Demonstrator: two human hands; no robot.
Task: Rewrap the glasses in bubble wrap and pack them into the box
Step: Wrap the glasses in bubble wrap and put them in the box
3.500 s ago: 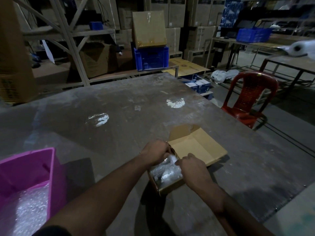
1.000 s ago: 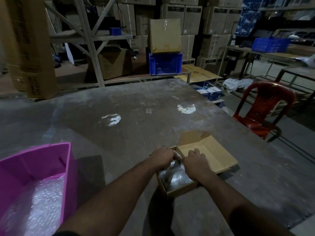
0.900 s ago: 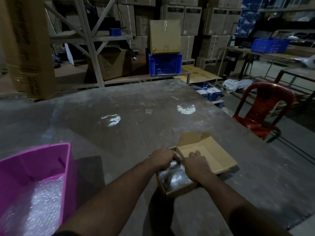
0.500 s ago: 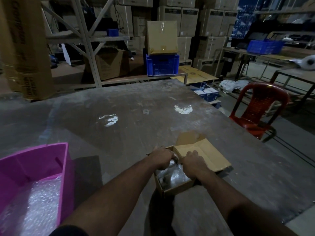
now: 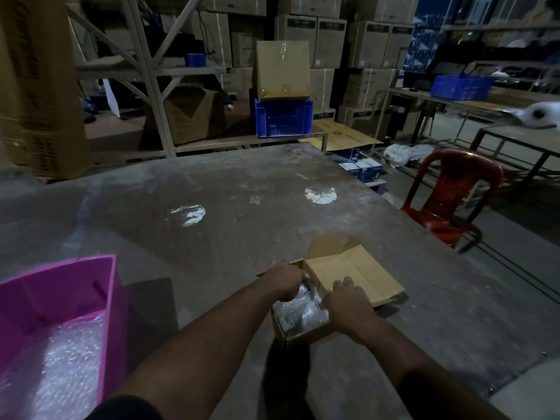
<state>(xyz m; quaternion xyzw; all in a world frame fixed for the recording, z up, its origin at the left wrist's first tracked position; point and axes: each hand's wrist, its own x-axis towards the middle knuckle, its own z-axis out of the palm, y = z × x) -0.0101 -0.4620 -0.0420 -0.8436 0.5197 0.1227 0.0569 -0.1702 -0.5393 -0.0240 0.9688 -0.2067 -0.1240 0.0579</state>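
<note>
Your left hand [image 5: 286,281] and right hand [image 5: 348,301] both press into the bubble-wrapped glasses [image 5: 300,312] inside the open box [image 5: 306,336] near the surface's front edge; whether either grip is closed, I cannot tell. The bundle is likely light, soft outside, fragile within: hold its padded sides, gently.

This is a warehouse: stacked cardboard cartons [image 5: 330,40] fill the back, with metal racking [image 5: 145,71], blue plastic crates [image 5: 283,121] and a worn packing table [image 5: 242,207].
</note>
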